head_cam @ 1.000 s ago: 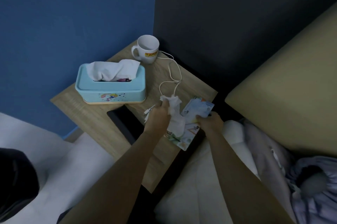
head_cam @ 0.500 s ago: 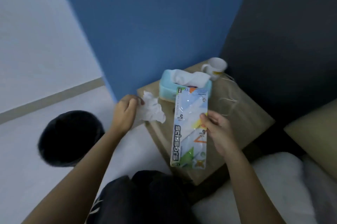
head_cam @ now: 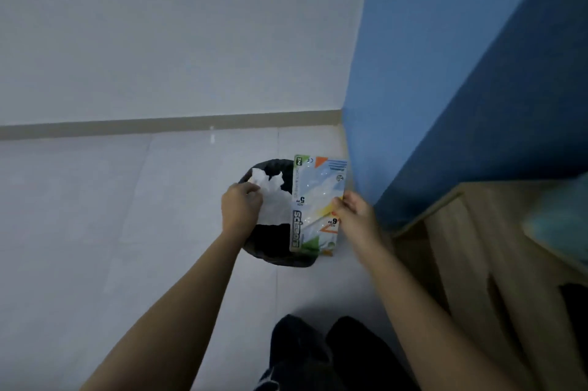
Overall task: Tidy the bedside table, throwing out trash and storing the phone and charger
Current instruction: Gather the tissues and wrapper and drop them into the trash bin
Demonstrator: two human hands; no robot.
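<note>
My left hand (head_cam: 240,210) grips a crumpled white tissue (head_cam: 273,201) directly over the open mouth of a black trash bin (head_cam: 272,252) on the floor. My right hand (head_cam: 353,215) pinches the right edge of a flat scissors package (head_cam: 318,202), white with green and orange print, held upright above the bin's right side. The phone and charger are out of view.
The wooden bedside table (head_cam: 477,250) stands at the right edge, with a corner of the light blue tissue box (head_cam: 563,218) on it. A blue wall (head_cam: 461,72) rises behind it. White tiled floor (head_cam: 95,215) surrounds the bin. My dark-clothed knees (head_cam: 318,355) are at the bottom.
I turned left from the table toward the floor. Both hands carried the tissue and the scissors package from the tabletop over to above the trash bin.
</note>
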